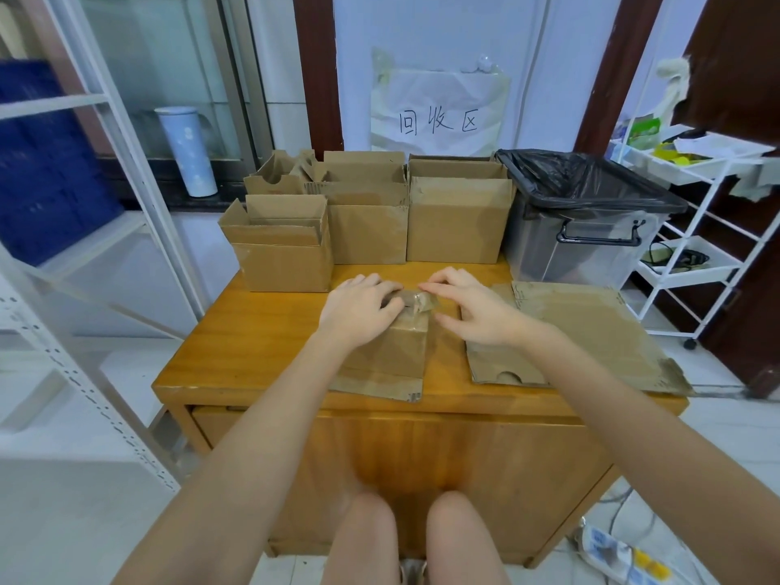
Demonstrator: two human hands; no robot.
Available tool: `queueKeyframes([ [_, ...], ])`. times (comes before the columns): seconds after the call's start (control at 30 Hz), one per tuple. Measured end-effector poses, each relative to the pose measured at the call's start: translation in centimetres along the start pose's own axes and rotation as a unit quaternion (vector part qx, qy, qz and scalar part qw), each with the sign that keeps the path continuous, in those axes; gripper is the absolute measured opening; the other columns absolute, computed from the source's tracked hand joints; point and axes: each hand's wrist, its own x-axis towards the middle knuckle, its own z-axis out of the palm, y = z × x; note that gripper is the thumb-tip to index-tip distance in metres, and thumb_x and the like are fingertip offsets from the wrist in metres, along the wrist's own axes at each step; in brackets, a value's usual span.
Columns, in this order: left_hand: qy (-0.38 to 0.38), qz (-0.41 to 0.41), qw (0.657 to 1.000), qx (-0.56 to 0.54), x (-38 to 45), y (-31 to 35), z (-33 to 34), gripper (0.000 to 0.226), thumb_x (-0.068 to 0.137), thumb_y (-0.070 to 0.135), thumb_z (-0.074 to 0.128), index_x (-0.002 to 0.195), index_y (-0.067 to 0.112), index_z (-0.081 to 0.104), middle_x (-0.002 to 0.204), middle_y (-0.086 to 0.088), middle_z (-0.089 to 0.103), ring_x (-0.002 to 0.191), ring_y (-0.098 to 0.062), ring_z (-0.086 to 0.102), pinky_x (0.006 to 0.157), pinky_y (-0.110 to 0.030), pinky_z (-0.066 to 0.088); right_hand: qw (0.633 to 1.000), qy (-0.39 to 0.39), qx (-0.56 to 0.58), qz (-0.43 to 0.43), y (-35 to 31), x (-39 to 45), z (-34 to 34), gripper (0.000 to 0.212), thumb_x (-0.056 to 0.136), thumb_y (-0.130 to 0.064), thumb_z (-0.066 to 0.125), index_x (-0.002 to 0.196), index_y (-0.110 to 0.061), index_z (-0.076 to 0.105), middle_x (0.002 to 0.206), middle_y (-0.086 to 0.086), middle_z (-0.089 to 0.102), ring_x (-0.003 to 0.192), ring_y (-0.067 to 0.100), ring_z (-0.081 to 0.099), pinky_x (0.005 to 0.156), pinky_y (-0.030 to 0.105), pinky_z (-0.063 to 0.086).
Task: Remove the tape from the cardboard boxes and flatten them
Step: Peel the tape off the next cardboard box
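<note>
Cardboard box [390, 352] in work lies near the middle of the wooden tabletop [253, 344], at its near edge, with a crumpled strip of clear tape [415, 301] lifted off its far end. The left hand [358, 308] rests on the box's far left corner, fingers curled over the edge and the thumb against the tape. The right hand [468, 308] hovers just right of the tape, its fingertips pinching the tape's right end while the other fingers spread loosely. To the right, flattened cardboard [591, 339] lies on the tabletop, reaching the near right corner. Along the far side stand open boxes: one at far left [283, 255], a taller one [367, 221] beside it, smaller ones [278, 175] behind, and another [458, 217] right of centre. A clear bin with a black bag liner [586, 213] sits at the far right. A paper sign [439, 111] hangs on the wall behind, a white shelf unit [84, 183] stands at left and a white trolley [700, 213] at right.
</note>
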Motion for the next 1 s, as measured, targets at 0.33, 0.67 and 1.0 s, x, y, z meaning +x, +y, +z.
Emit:
queueKeyframes([
  [0.33, 0.001, 0.013, 1.0, 0.001, 0.1, -0.2, 0.0, 0.043, 0.101, 0.04, 0.03, 0.138, 0.03, 0.048, 0.126, 0.004, 0.056, 0.115, -0.016, 0.048, 0.089, -0.029, 0.039, 0.954, -0.081, -0.244, -0.153, -0.9, 3.0, -2.6, 0.025, 0.095, -0.015, 0.055, 0.118, -0.004, 0.054, 0.106, 0.011, 0.061, 0.099, 0.025, 0.051, 0.082, 0.033, 0.041],
  [0.67, 0.011, -0.016, 1.0, -0.01, 0.2, -0.2, 0.0, 0.043, 0.1, 0.042, 0.028, 0.137, 0.034, 0.049, 0.125, 0.007, 0.056, 0.116, -0.014, 0.048, 0.089, -0.029, 0.039, 0.935, -0.028, -0.306, -0.177, 0.4, 1.3, -1.8, 0.048, 0.052, 0.005, 0.085, 0.095, -0.003, 0.066, 0.075, 0.006, 0.063, 0.066, 0.023, 0.058, 0.058, 0.029, 0.049],
  [1.0, 0.007, -0.008, 1.0, 0.007, 0.3, 0.3, 0.1, 0.044, 0.101, 0.039, 0.028, 0.139, 0.032, 0.047, 0.13, 0.004, 0.054, 0.119, -0.016, 0.046, 0.094, -0.03, 0.038, 0.997, -0.056, -0.039, 0.043, -0.7, -0.4, -2.0, 0.027, 0.1, -0.009, 0.043, 0.126, -0.015, 0.042, 0.102, 0.002, 0.065, 0.098, 0.017, 0.063, 0.083, 0.03, 0.051],
])
